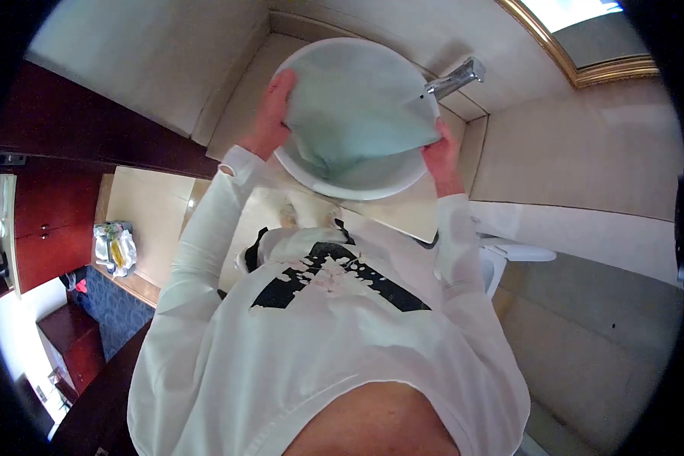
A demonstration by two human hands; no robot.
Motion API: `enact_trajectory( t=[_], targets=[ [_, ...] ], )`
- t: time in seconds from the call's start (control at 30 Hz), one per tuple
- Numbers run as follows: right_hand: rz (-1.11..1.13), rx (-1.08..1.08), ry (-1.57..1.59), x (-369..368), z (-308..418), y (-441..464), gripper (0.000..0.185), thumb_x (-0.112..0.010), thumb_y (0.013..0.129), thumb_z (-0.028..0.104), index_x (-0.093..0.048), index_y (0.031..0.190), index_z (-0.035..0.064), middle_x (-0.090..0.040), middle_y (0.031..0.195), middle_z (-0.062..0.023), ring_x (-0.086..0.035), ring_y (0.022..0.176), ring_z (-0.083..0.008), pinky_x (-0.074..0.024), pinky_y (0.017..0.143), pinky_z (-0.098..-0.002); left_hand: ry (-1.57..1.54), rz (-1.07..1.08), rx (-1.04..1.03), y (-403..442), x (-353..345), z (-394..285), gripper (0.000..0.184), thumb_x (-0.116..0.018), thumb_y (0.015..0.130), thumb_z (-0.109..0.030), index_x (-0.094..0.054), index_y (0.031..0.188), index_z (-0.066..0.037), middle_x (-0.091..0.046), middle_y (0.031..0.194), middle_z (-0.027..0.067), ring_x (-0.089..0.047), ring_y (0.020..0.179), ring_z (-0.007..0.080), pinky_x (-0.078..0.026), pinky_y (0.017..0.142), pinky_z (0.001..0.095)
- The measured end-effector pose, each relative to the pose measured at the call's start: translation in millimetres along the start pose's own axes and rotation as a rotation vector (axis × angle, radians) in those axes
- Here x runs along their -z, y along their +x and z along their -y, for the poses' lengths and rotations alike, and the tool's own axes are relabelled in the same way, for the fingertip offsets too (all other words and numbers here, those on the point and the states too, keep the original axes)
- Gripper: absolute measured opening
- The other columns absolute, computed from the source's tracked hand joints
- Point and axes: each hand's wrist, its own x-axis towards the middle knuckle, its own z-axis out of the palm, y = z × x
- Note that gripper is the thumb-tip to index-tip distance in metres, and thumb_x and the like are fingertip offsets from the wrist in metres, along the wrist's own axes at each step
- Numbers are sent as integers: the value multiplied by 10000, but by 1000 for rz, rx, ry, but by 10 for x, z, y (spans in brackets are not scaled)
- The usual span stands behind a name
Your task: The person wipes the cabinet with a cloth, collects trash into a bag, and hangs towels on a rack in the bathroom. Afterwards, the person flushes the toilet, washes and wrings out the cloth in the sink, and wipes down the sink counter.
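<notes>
A thin pale green cloth [353, 114] is spread across the inside of a round white washbasin [349, 190]. My left hand [270, 118] holds the left edge of the cloth at the basin's rim, its fingers curled over and partly hidden. On the opposite side, my right hand [443, 156] pinches the right corner, and the fabric stretches between both hands. The lower edge of the cloth hangs in folds inside the bowl. Beside the basin's upper right, a chrome faucet [454, 78] stands close above my right hand.
A gold-framed mirror [615, 74] is on the wall at upper right. The white toilet [513, 254] stands right of my body. Through the doorway at left are a lined bin [115, 249], a dark red cabinet [49, 228] and a blue patterned carpet [118, 311].
</notes>
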Motion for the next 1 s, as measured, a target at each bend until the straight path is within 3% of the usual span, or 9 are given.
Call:
enact_trajectory(
  t=[0.17, 0.23, 0.37, 0.43, 0.57, 0.67, 0.8, 0.87, 1.0],
  targets=[
    [75, 236, -525, -237, 606, -40, 112, -658, 747, 161, -588, 804, 96, -605, 829, -10, -542, 788, -129, -405, 711, -273, 363, 167, -132, -109, -91, -359, 518, -559, 862, -148, -330, 1318, -62, -415, 1296, 93, -421, 1171, 205, -336, 1009, 318],
    [115, 357, -523, -582, 857, -169, 140, -678, 727, 123, -542, 697, 136, -585, 728, 15, -528, 693, -104, -379, 617, -236, 1148, 300, -813, 54, 78, -390, 603, -584, 829, -58, -267, 1343, -54, -379, 1323, 103, -396, 1198, 218, -318, 1024, 326],
    [115, 452, -587, -988, 1295, -290, 254, -710, 693, 104, -474, 631, 172, -540, 662, 33, -495, 625, -72, -360, 557, -204, 817, 282, -818, 31, -386, -685, 431, -569, 861, -238, -440, 1220, -38, -530, 1140, 60, -507, 1040, 159, -443, 882, 311],
    [103, 513, -639, -1096, 1391, -333, 279, -719, 680, 100, -455, 631, 177, -533, 655, 36, -489, 622, -64, -355, 548, -197, 233, 284, -150, -172, -788, -974, 483, -424, 912, -398, -395, 1271, -76, -438, 1254, 55, -434, 1145, 190, -382, 922, 329],
    [50, 535, -652, -837, 1344, -133, 223, -711, 686, 118, -493, 702, 160, -540, 691, 23, -480, 625, -73, -357, 538, -205, 335, 121, -120, -69, -842, -978, 429, -397, 927, -379, -440, 1229, -77, -483, 1190, 58, -469, 1093, 193, -402, 901, 327],
    [-191, 468, -955, -401, 928, 215, 166, -674, 704, 142, -538, 790, 104, -544, 729, -10, -484, 658, -100, -365, 525, -245, 268, 116, -28, 322, -273, -535, 450, -581, 853, -237, -441, 1231, -36, -545, 1113, 56, -507, 1027, 160, -453, 859, 315],
    [-232, 50, -834, -125, 29, 194, 263, -561, 707, 115, -548, 967, 84, -527, 797, -17, -492, 743, -142, -418, 572, -298, 571, -56, 57, 137, -63, -155, 465, -571, 838, -329, -482, 1225, -87, -572, 1036, 20, -536, 939, 131, -461, 774, 285],
    [-106, -105, -942, 169, -419, 235, 341, -539, 758, 143, -495, 1092, 197, -486, 793, -31, -484, 711, -143, -391, 468, -254, 793, -38, 53, 515, 512, 425, 417, -558, 827, -373, -546, 1130, -87, -593, 970, 21, -572, 840, 142, -467, 708, 300],
    [-83, -327, -1079, -116, -1033, 121, 423, -538, 722, 50, -457, 1118, 175, -510, 813, -56, -514, 716, -163, -444, 467, -295, 925, -3, 365, 410, 639, 881, 298, -516, 840, -327, -584, 866, -38, -585, 738, 56, -596, 658, 223, -472, 591, 362]
  ],
)
